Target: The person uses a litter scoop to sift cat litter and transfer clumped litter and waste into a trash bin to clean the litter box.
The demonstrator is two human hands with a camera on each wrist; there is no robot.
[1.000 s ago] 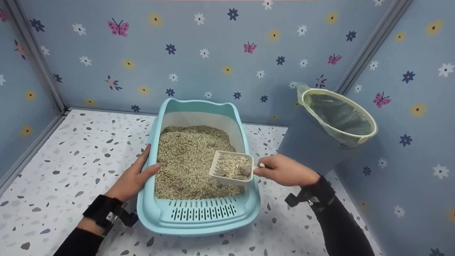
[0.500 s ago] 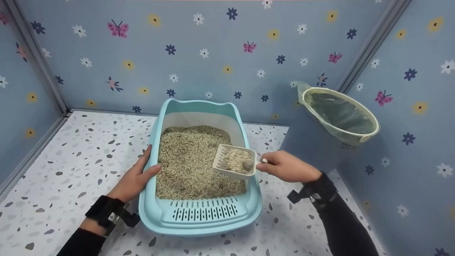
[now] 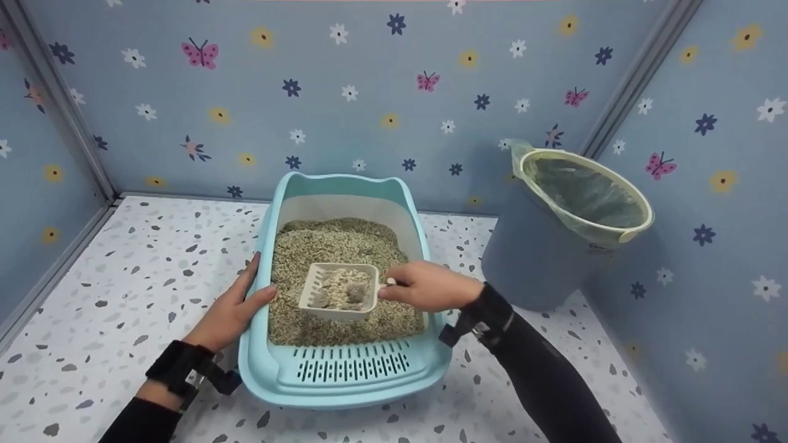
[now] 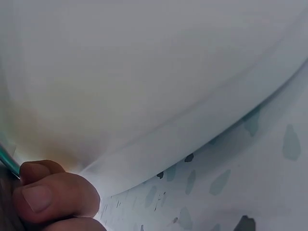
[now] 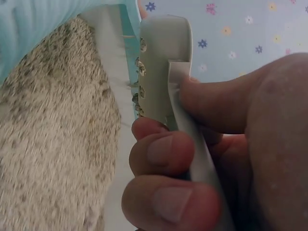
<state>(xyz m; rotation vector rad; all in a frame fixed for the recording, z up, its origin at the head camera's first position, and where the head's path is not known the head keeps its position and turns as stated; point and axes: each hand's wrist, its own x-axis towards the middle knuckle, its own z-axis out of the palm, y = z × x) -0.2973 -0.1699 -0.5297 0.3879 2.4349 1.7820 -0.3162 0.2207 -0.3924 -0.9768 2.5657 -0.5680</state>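
Scoop (image 3: 337,315) and right hand (image 3: 431,286) sit farther toward nine o'clock than half second ago. Speckled floor (image 3: 154,264) bears blue litter tray (image 3: 345,395); lined bin (image 3: 523,258) stands between two and three o'clock of it. Litter (image 3: 335,243) covers tray's bottom. Left hand (image 3: 231,311) grips tray at nine o'clock, thumb over rim. Right hand, fingers curled round handle, at scoop's three o'clock. Scoop, over mid-litter, carries granules (image 3: 335,284) and greyish clumps (image 3: 357,292).

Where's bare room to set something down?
Widest bare patch of speckled surface lies between left wall, back wall, litter box and left hand. A narrower strip separates box and bin. Scoop and right hand crowd the space over the litter.
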